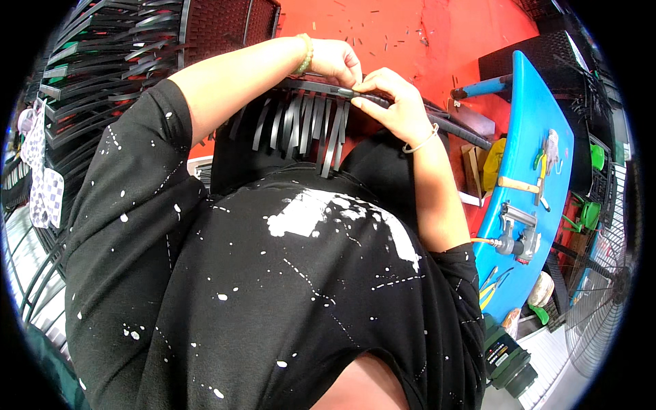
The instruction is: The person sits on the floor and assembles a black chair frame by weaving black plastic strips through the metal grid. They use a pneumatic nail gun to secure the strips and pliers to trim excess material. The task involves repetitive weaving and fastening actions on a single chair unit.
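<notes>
A dark frame bar (311,86) runs in front of me at lap height. Flat black strips (301,126) hang from it in a row over my lap. My left hand (335,63), with a beaded bracelet above it, is closed at the bar with its fingers curled down, and what lies in them is hidden. My right hand (396,102) grips the bar just beside it, thumb below and fingers above. Both sets of fingertips nearly meet there. A longer pair of strips falls below this spot.
To the right stands a blue table (509,225) with a hammer (517,184), pliers (540,164) and a pneumatic tool (519,236). Stacked woven black furniture (109,82) fills the left. Strip scraps litter the red floor (403,34). A fan (601,294) is at the far right.
</notes>
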Tool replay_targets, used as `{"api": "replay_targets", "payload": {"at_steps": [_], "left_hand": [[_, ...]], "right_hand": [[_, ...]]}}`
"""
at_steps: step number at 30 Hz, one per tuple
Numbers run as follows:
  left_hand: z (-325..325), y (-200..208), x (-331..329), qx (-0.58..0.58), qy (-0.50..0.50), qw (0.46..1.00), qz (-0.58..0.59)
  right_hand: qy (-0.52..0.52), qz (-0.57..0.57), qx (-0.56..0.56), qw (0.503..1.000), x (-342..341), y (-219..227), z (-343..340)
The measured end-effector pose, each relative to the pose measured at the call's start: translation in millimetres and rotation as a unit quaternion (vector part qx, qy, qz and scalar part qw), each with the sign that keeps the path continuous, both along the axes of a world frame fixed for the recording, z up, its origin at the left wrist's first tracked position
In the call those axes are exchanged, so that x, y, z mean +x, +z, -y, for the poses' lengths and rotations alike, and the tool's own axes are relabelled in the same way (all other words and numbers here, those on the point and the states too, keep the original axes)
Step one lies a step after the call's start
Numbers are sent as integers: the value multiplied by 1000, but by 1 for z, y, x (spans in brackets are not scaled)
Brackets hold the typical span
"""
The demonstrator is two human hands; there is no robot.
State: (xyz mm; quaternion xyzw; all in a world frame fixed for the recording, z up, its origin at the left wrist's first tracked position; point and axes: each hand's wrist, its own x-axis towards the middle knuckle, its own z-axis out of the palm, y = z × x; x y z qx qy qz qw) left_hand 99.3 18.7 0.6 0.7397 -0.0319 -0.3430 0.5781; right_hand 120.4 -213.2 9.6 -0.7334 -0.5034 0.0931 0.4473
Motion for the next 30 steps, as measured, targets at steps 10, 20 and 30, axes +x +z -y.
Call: {"api": "replay_targets", "payload": {"at_steps": [10, 20, 30], "left_hand": [[-2, -29, -1, 13, 23, 996, 80], [-11, 3, -13, -45, 16, 990, -134], [-12, -21, 9, -23, -53, 988, -147]], "right_hand": [[-50, 112, 0, 992, -17, -2, 1], [-58, 139, 5, 989, -16, -8, 2], [-61, 159, 5, 985, -16, -8, 3]]}}
